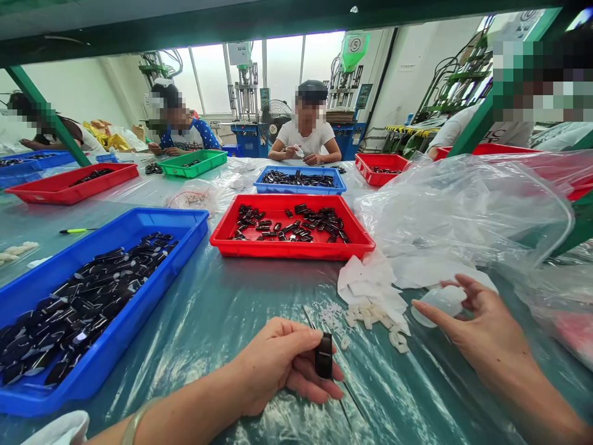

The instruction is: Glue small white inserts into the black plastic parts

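Observation:
My left hand (296,364) pinches a small glossy black plastic piece (323,356) between thumb and fingers, held upright above the table. Under that hand runs a thin metal tool (353,398) resembling tweezers, partly hidden by the fingers. To the right, my right hand (482,327) has its thumb and fingers curved around a translucent white container (442,304), low over the table. Between the hands lie tiny clear-white bits (331,316) and several off-white small pieces (370,313), beside crumpled white paper (370,281).
A blue tray (185,238) of black pieces stands at left; a red tray (291,248) with more is ahead, and another blue tray (300,186) beyond. Clear plastic bags (463,204) heap at right. A green frame (278,28) crosses overhead. Co-workers sit across the plastic-covered table (222,290).

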{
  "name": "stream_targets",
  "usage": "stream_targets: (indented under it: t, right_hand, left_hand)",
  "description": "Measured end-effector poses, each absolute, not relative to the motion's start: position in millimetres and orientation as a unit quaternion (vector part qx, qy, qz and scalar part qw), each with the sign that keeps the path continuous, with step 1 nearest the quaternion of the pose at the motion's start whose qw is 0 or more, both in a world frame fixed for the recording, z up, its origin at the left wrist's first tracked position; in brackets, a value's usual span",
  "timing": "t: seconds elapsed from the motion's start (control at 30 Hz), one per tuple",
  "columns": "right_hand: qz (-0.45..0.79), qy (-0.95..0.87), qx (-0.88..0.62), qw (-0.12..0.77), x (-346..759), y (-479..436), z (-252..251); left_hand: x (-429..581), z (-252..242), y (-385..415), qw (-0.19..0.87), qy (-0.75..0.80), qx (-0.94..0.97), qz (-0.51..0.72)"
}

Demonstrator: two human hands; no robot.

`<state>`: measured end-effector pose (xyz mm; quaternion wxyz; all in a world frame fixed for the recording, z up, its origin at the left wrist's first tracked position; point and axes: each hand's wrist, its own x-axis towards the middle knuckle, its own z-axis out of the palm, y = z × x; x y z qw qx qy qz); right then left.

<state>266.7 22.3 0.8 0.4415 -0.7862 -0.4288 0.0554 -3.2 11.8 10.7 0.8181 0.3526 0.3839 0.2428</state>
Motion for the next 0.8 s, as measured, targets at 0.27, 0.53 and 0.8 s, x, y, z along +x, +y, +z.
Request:
stream_targets:
  t: [0.27, 0.53, 0.8]
  right_hand:
    - [-0.011, -0.625, -0.582, 0.520, 214, -27, 9]
    - [0.071, -0.821, -0.505, 0.258, 172, -37, -23]
    - [0.072, -0.829, -0.518, 0.200, 178, -41, -24]
  left_hand:
    - [-3, 8, 14, 0.806, 0.396, 0.357, 0.256]
    - [-5, 11, 15, 0.780, 0.414, 0.388, 0.263]
    - [-5, 8, 16, 0.792, 0.412, 0.367, 0.263]
